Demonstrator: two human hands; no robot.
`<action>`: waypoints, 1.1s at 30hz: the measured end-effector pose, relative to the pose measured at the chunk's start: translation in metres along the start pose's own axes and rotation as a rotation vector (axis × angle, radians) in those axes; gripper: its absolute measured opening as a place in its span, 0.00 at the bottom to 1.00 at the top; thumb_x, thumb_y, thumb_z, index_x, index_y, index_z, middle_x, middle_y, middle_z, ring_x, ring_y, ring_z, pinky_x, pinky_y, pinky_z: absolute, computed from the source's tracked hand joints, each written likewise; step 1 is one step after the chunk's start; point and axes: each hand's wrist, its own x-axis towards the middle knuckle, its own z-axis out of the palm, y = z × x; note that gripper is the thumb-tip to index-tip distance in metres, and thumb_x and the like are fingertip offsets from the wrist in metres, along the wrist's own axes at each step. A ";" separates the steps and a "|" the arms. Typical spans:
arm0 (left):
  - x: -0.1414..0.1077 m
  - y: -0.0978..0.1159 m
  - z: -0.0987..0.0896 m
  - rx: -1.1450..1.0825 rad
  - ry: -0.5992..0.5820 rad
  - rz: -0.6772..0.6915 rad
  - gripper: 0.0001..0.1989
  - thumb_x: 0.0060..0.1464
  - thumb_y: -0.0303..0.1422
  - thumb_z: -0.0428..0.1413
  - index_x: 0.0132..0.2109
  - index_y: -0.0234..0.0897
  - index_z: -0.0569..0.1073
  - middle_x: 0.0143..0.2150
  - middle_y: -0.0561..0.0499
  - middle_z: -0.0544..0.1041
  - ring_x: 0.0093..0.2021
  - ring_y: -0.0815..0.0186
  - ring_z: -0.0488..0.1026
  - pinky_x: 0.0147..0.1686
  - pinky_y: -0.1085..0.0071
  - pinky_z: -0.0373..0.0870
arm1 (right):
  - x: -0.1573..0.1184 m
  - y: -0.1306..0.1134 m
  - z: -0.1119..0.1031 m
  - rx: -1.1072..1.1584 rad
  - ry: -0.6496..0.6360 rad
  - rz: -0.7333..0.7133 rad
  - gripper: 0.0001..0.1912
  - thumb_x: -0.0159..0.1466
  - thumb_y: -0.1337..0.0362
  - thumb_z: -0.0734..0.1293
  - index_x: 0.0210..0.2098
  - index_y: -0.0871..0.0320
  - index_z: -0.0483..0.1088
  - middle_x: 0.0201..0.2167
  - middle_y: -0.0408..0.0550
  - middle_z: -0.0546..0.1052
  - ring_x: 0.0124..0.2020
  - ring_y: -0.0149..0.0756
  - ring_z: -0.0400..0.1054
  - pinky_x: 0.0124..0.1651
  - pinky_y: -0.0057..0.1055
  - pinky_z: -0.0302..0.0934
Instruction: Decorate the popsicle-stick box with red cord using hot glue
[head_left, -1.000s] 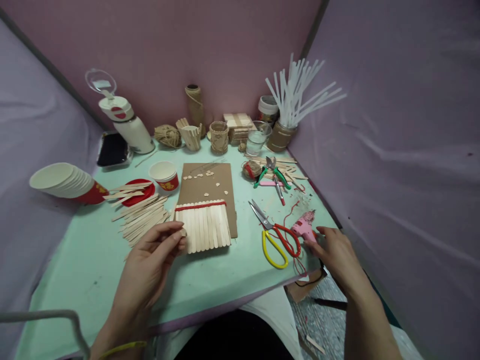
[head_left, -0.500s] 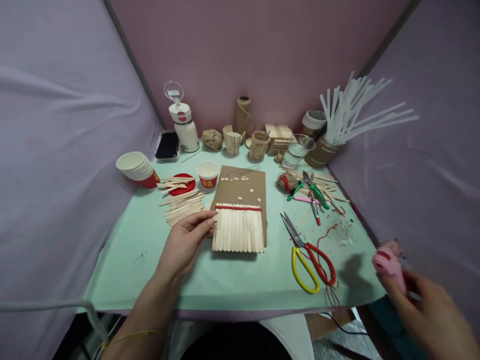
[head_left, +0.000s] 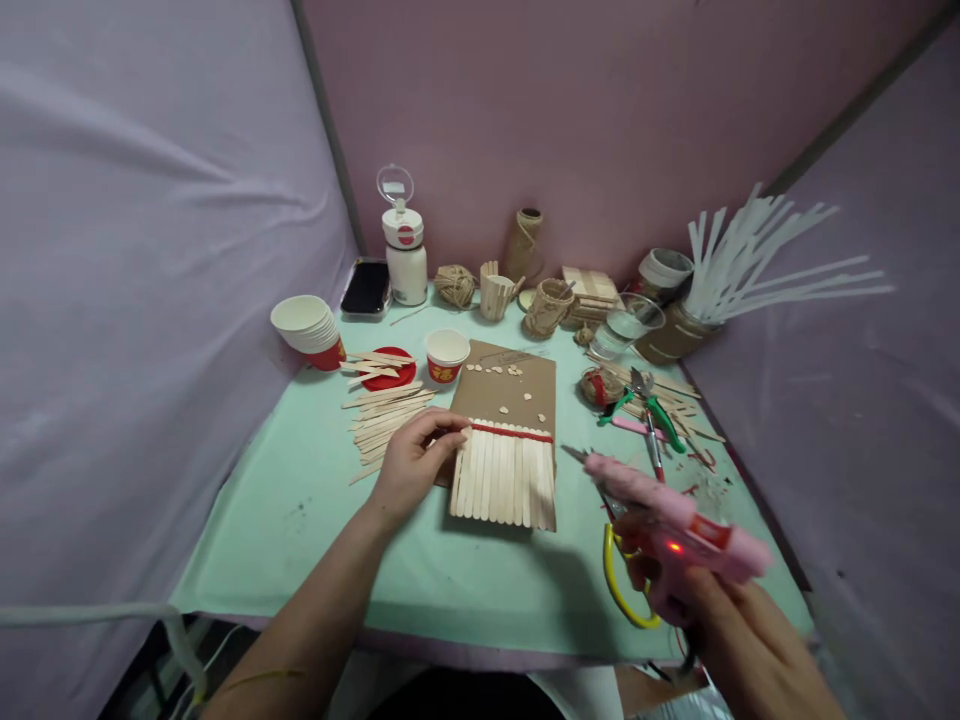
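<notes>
My left hand (head_left: 424, 455) pinches the upper left edge of a panel of flat wooden sticks (head_left: 502, 480) laid side by side, with a red strip (head_left: 514, 432) across its top. The panel overlaps the lower part of a brown cardboard sheet (head_left: 510, 385), where several small pale pieces lie. On the right, my right hand (head_left: 705, 610) is wrapped round the handle of a pink glue gun (head_left: 675, 520) with a glowing red light. Its nozzle points left toward the panel, without touching it. The gun partly hides the scissors (head_left: 616, 590).
Loose sticks (head_left: 382, 425), a paper cup (head_left: 447, 357) and stacked cups (head_left: 309, 330) stand left. Green-handled pliers (head_left: 660, 410) and a yarn ball (head_left: 600, 386) lie right. Behind are a white bottle (head_left: 407, 265), a clear water cup (head_left: 619, 330) and white glue sticks (head_left: 750, 265).
My right hand has brought the glue gun from the far right edge inward over the scissors. The view has shifted, while my left hand still pinches the panel.
</notes>
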 end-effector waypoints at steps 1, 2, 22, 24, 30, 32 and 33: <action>0.001 -0.002 -0.001 -0.003 -0.003 0.007 0.05 0.53 0.31 0.58 0.37 0.39 0.78 0.40 0.49 0.78 0.42 0.62 0.74 0.44 0.68 0.69 | 0.007 -0.010 0.010 0.011 -0.014 0.005 0.15 0.67 0.52 0.61 0.41 0.49 0.77 0.34 0.50 0.81 0.29 0.42 0.74 0.30 0.33 0.70; 0.001 -0.004 -0.002 -0.008 -0.005 0.012 0.05 0.53 0.30 0.58 0.37 0.38 0.78 0.40 0.49 0.78 0.42 0.63 0.74 0.44 0.69 0.69 | 0.015 -0.019 0.018 0.029 -0.051 0.049 0.15 0.66 0.51 0.61 0.40 0.50 0.77 0.34 0.50 0.80 0.30 0.41 0.74 0.31 0.33 0.70; 0.000 -0.010 -0.009 -0.137 0.031 -0.024 0.04 0.53 0.27 0.59 0.36 0.38 0.78 0.39 0.49 0.78 0.44 0.64 0.74 0.46 0.69 0.69 | 0.053 -0.066 0.075 -0.148 -0.232 -0.201 0.20 0.70 0.58 0.57 0.59 0.52 0.67 0.50 0.52 0.76 0.49 0.41 0.72 0.50 0.33 0.68; 0.000 -0.009 -0.010 -0.150 0.022 -0.018 0.04 0.53 0.27 0.59 0.35 0.38 0.78 0.39 0.49 0.78 0.44 0.64 0.74 0.47 0.68 0.69 | 0.053 -0.065 0.076 -0.158 -0.241 -0.202 0.20 0.70 0.59 0.57 0.60 0.51 0.65 0.53 0.50 0.75 0.52 0.40 0.71 0.52 0.31 0.67; -0.001 -0.011 -0.011 -0.156 0.015 -0.013 0.05 0.53 0.26 0.59 0.36 0.38 0.79 0.40 0.48 0.79 0.44 0.63 0.75 0.48 0.66 0.70 | 0.056 -0.065 0.079 -0.159 -0.229 -0.204 0.19 0.70 0.59 0.57 0.58 0.50 0.65 0.52 0.48 0.76 0.52 0.38 0.71 0.51 0.29 0.67; -0.001 -0.011 -0.011 -0.156 0.013 -0.007 0.05 0.53 0.27 0.59 0.36 0.38 0.79 0.40 0.48 0.79 0.44 0.62 0.75 0.48 0.66 0.70 | 0.056 -0.065 0.080 -0.162 -0.222 -0.211 0.19 0.71 0.59 0.57 0.59 0.49 0.65 0.53 0.48 0.76 0.52 0.37 0.71 0.52 0.29 0.67; -0.001 -0.011 -0.011 -0.156 0.014 -0.006 0.04 0.53 0.27 0.59 0.36 0.38 0.79 0.40 0.48 0.79 0.44 0.62 0.75 0.48 0.66 0.70 | 0.057 -0.066 0.080 -0.164 -0.217 -0.211 0.19 0.71 0.59 0.57 0.59 0.49 0.65 0.53 0.48 0.75 0.52 0.37 0.71 0.51 0.29 0.67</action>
